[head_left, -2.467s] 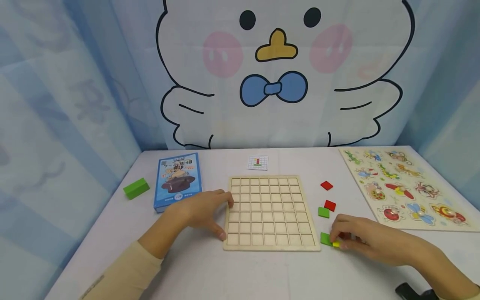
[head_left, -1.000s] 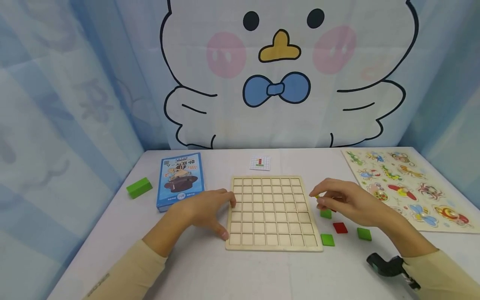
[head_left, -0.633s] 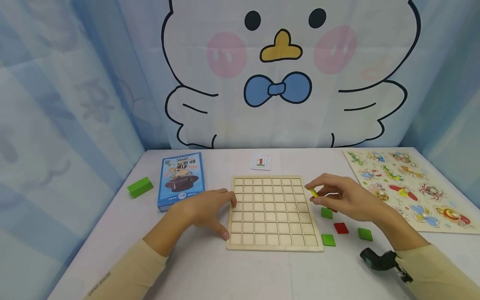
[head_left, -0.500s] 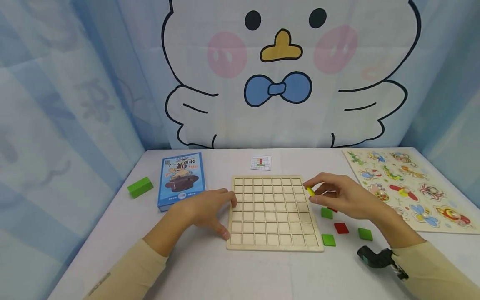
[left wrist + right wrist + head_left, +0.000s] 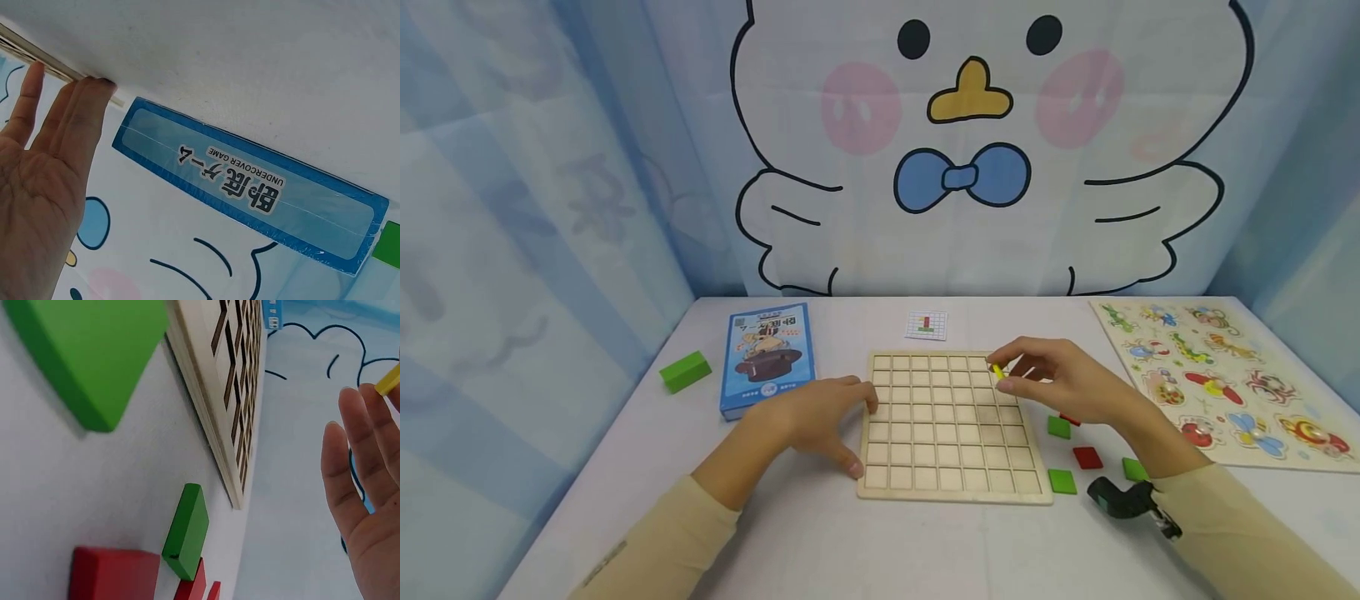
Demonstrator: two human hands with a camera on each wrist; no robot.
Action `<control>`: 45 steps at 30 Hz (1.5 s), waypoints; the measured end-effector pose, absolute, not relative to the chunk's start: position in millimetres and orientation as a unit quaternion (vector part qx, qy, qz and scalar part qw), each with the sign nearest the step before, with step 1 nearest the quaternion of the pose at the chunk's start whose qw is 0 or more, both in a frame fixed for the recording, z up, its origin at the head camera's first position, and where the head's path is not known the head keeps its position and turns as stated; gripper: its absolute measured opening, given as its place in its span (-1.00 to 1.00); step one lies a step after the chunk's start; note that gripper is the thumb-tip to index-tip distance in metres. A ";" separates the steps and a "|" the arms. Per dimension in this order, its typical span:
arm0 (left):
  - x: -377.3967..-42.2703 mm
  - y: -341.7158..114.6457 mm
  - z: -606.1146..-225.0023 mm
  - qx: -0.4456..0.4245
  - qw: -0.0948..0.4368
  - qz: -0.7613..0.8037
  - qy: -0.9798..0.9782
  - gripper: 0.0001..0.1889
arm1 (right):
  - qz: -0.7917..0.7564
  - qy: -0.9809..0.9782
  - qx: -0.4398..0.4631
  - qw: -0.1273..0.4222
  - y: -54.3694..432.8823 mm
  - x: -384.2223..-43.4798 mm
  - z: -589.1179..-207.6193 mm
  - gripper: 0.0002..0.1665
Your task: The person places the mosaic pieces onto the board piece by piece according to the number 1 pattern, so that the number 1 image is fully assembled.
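A pale wooden grid board [image 5: 948,433] lies flat on the white table in the head view. My left hand [image 5: 812,421] rests at its left side, thumb and fingers spread along the edge; in the left wrist view the fingers look straight. My right hand [image 5: 1067,379] pinches a small yellow tile [image 5: 997,372] between thumb and index finger, over the board's far right corner. Right of the board lie loose green tiles [image 5: 1062,482] and red tiles [image 5: 1087,458]. The right wrist view shows the yellow tile [image 5: 389,380] at its right edge, with other fingers extended.
A small pattern card [image 5: 927,326] lies beyond the board. At the left are a blue game box [image 5: 767,358] and a green block [image 5: 686,372]. An animal picture board [image 5: 1217,375] lies at the right. A black device [image 5: 1123,500] sits at the right wrist.
The right hand has picked up the yellow tile from near the board's front right corner and carried it away and leftward over the far right corner. The left hand stays at the board's edge.
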State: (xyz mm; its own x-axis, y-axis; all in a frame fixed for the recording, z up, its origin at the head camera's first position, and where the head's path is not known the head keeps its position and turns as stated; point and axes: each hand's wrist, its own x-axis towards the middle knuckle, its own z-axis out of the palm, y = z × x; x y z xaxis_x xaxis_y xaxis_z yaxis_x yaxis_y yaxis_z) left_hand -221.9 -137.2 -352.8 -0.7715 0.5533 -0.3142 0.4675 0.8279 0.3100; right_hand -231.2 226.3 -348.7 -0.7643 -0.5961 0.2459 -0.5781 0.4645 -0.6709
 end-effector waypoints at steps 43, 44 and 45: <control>-221.5 -129.5 -349.2 0.260 0.200 0.096 0.940 -0.22 | -0.349 0.886 -0.303 0.038 147.5 -281.5 -357.6 -0.76; -221.5 -130.1 -350.0 0.259 0.201 0.094 0.940 -0.22 | -0.347 0.887 -0.300 0.045 146.1 -282.5 -358.7 -0.76; -221.4 -130.7 -350.8 0.258 0.202 0.094 0.940 -0.22 | -0.344 0.889 -0.298 0.053 144.8 -283.5 -360.2 -0.75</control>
State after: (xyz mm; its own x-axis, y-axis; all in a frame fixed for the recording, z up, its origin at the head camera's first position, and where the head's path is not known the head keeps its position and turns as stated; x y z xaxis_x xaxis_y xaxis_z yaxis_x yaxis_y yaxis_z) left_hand -221.4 -130.7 -350.8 -0.7852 0.5223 -0.3326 0.4466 0.8497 0.2802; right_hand -283.5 144.8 -360.2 -0.8174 -0.5652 0.1113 -0.4926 0.5857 -0.6437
